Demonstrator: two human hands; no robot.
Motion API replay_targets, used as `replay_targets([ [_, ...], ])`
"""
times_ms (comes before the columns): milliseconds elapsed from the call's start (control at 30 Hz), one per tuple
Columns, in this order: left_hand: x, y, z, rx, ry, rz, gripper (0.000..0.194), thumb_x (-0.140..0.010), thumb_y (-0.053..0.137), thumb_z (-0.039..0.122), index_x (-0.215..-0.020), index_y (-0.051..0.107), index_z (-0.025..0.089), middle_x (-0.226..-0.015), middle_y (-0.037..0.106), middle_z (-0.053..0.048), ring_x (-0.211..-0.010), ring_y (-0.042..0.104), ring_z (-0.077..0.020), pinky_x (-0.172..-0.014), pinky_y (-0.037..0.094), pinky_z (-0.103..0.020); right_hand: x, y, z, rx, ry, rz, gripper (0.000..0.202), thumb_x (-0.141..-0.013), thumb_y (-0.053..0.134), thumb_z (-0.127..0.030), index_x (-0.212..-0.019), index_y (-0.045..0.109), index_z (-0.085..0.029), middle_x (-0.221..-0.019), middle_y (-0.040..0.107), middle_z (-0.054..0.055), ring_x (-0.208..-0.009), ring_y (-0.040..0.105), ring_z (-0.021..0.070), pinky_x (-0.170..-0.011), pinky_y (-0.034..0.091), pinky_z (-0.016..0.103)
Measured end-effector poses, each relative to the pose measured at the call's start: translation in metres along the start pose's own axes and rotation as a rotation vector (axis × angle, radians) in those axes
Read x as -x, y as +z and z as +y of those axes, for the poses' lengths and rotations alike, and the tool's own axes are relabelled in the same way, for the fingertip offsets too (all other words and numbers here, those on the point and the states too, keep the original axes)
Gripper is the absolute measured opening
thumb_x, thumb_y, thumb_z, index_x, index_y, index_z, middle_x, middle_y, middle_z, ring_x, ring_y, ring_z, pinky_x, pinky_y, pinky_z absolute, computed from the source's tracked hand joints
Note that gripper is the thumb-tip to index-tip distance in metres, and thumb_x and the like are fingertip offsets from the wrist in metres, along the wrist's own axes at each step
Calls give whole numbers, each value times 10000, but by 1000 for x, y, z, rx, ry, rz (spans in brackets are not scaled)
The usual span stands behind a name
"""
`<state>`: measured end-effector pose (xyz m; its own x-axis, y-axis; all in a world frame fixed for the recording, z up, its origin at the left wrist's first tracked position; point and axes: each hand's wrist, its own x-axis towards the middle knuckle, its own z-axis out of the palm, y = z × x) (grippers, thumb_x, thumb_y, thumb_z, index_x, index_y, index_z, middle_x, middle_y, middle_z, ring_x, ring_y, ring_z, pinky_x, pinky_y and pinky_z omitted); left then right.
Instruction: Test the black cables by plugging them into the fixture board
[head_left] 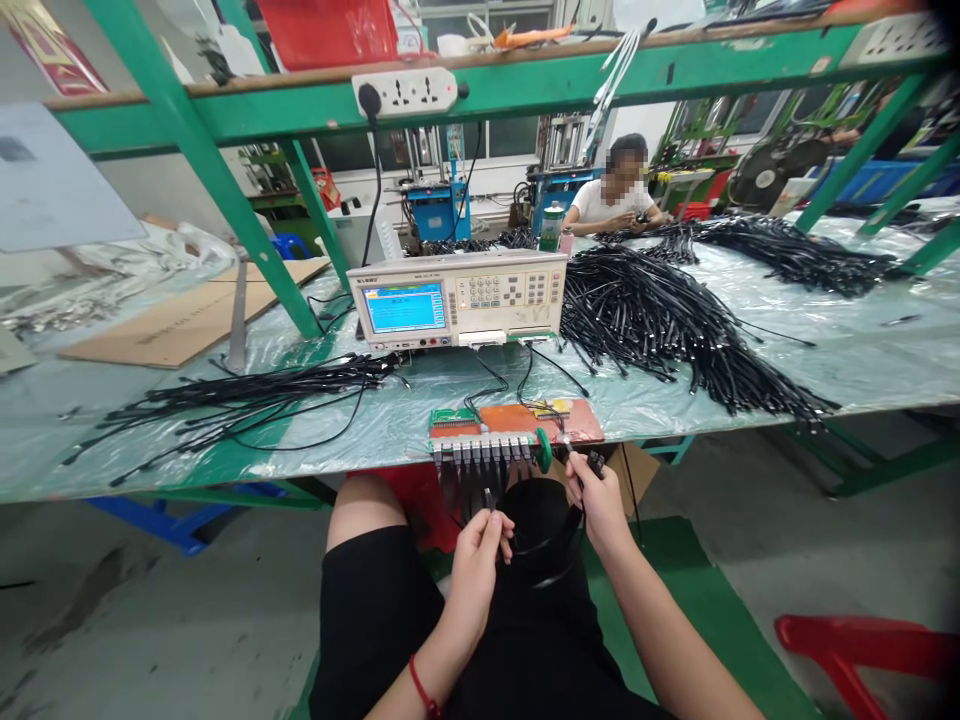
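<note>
On the table (885, 365), a tester (491, 300) is set behind a board (506, 420). By the left hand (484, 543), before the board, a cable end (488, 496) is pinched; by the right hand (598, 497), near the board's right end, black cable (596, 462) is pinched.

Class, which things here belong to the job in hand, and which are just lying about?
Likely in use:
black cabling in the left hand and right hand
connector board
wired meter

Likely lying about:
flat cardboard
metal strip
green container
</note>
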<state>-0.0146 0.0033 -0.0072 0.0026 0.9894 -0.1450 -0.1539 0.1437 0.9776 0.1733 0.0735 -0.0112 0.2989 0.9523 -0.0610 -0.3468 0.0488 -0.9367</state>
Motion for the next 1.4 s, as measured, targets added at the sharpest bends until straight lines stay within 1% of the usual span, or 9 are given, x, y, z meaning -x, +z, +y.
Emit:
replay_targets([
  [367, 3, 2, 6, 28, 23, -14, 438, -912, 588, 579, -819, 655, 157, -590, 489, 26, -565, 468, -114, -571, 367, -230, -3, -3, -6, 7, 61, -69, 436, -760, 757, -549, -669, 598, -153, -470, 441, -23, -402, 335, 73, -364, 194, 178],
  [567, 5, 5, 12, 8, 17, -35, 448, -912, 588, 583, -826, 672, 152, -592, 516, 14, -567, 473, -118, -575, 362, -236, -11, 1, -9, 43, 88, -74, 473, -730, 771, -593, -727, 634, -139, -464, 446, -29, -387, 323, 73, -354, 194, 179],
  [733, 4, 12, 21, -8, 52, -104, 405, -924, 593, 528, -833, 696, 146, -623, 562, -1, -593, 507, -128, -606, 389, -246, -13, 6, -10, 84, 59, -20, 553, -697, 798, -652, -635, 547, -163, -459, 436, -30, -401, 332, 70, -369, 208, 184],
  [867, 2, 16, 26, -20, 81, -118, 387, -944, 568, 503, -845, 689, 148, -602, 577, 6, -576, 524, -131, -616, 399, -251, -7, 8, -9, 97, 16, 10, 610, -704, 780, -695, -570, 480, -181, -459, 468, -2, -434, 405, 93, -405, 309, 203],
  [967, 1, 18, 26, -52, 68, -136, 403, -966, 526, 516, -884, 679, 152, -510, 557, 27, -509, 515, -131, -611, 398, -255, 10, 11, -7, 25, 50, -42, 600, -726, 767, -692, -596, 471, -186, -508, 508, 9, -435, 433, 102, -403, 332, 214],
  [1100, 3, 20, 26, -77, 46, -173, 421, -963, 516, 542, -891, 674, 158, -470, 551, 34, -458, 505, -131, -578, 398, -251, 40, 18, -6, -2, 165, -166, 512, -746, 793, -622, -711, 549, -174, -499, 395, -68, -367, 247, 46, -358, 175, 193],
  [1200, 4, 23, 27, -85, 35, -188, 455, -943, 530, 572, -783, 659, 167, -464, 562, 19, -447, 503, -134, -561, 415, -255, 55, 24, -8, 123, 109, -279, 440, -732, 834, -541, -752, 647, -143, -561, 476, -25, -453, 380, 78, -400, 262, 191],
  [1300, 4, 24, 27, -81, 13, -210, 496, -921, 544, 603, -708, 651, 167, -481, 597, -10, -447, 521, -141, -552, 438, -266, 60, 26, -11, 125, 89, -355, 409, -737, 838, -505, -714, 652, -141, -671, 569, 23, -582, 506, 122, -474, 374, 199],
  [1400, 2, 23, 22, -77, -5, -253, 497, -897, 568, 607, -761, 695, 146, -523, 631, -29, -468, 557, -153, -544, 457, -272, 57, 27, -12, 53, 178, -346, 433, -726, 839, -535, -782, 665, -142, -590, 535, -3, -488, 441, 95, -422, 333, 190],
])
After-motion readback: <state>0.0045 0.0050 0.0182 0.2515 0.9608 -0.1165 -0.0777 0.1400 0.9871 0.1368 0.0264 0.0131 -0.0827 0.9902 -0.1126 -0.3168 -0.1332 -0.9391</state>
